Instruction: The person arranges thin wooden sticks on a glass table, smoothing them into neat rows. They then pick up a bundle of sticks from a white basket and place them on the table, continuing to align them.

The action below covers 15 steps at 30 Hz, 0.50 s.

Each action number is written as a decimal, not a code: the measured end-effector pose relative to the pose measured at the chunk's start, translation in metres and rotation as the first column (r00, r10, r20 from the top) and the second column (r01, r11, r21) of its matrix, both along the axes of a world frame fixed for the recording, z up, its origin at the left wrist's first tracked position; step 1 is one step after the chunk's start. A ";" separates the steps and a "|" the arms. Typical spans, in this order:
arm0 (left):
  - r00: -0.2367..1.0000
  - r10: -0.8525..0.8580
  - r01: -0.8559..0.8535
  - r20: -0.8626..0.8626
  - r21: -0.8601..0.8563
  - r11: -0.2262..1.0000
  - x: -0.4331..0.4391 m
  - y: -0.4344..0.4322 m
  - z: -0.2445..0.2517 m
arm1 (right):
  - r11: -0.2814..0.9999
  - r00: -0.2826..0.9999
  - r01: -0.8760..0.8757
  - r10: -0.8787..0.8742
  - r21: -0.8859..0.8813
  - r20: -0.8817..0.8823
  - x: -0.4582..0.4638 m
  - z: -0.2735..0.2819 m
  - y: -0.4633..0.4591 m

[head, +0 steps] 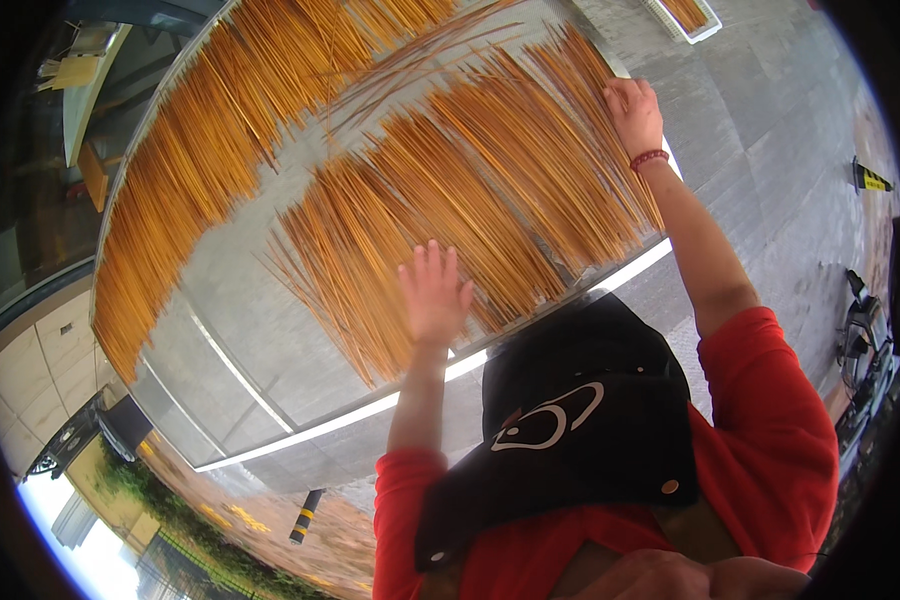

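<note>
Thin golden-brown sticks [495, 180] lie side by side in a broad layer on a mesh-topped table with a light metal edge [345, 414]. My left hand [433, 289] is flat with its fingers apart, palm down over the near left part of this layer; it looks slightly blurred. At the table's right edge is my right hand [636, 109], its fingers curled beside the outermost sticks; whether it pinches any cannot be seen. A second long band of sticks [187, 157] runs along the far side. Some loose sticks [420, 64] lie crosswise between the two bands.
A white plastic basket [709, 31] with more sticks stands on the grey tiled floor beyond the table. A black and yellow post [305, 517] is near the lower left, and a black and yellow marker [872, 178] is at the right. Parked two-wheelers [866, 337] stand at the far right.
</note>
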<state>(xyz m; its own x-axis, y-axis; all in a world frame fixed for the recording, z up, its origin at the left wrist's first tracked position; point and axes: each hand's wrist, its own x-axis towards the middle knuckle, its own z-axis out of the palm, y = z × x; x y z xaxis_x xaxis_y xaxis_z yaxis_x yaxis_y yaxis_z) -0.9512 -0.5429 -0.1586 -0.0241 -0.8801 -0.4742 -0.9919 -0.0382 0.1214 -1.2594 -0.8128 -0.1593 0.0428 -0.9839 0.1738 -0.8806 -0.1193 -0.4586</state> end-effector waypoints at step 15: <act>1.000 -0.013 0.014 0.008 -0.069 0.998 0.000 0.004 -0.006 | 0.958 0.990 0.144 -0.141 0.249 -0.030 0.007 -0.012 -0.046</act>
